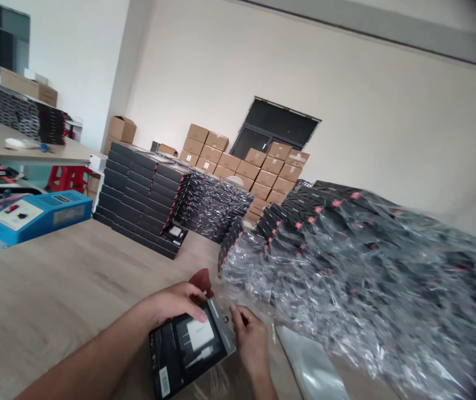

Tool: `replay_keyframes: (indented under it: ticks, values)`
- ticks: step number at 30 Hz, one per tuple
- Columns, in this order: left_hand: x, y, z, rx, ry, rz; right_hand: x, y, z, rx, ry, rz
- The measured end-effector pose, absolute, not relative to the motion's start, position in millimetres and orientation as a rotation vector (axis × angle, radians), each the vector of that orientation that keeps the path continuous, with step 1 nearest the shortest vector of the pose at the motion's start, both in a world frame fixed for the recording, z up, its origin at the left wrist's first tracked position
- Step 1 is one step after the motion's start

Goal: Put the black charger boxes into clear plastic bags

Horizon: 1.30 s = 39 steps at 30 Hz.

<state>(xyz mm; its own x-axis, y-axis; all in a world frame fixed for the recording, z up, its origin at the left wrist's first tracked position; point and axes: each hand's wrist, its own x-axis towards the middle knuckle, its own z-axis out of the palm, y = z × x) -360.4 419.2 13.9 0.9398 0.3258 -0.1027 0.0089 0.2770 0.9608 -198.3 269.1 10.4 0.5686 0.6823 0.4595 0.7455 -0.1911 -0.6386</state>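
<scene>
My left hand [175, 303] grips the top edge of a flat black product box [188, 347] with a white picture on its face, held just above the wooden table [54, 289]. My right hand [251, 339] pinches the box's right end, where a thin clear plastic sleeve seems to sit around it. Both hands are closed on the box. A dark red piece [201, 279] lies just behind my left hand.
A large heap of plastic-wrapped black boxes [366, 261] fills the right side. A neat stack of unwrapped black boxes [141, 197] stands at the centre left. A blue machine [40, 214] sits at the left. Cardboard cartons [238, 164] are piled against the far wall. Loose clear bags [310, 366] lie by my right hand.
</scene>
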Motion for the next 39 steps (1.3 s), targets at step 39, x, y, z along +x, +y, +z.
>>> replay_keyframes:
  ticks: [39]
  values:
    - [-343.9,402.4,9.2,1.519,0.237,0.548,-219.9,273.4,24.1,-1.689,-0.904,0.128]
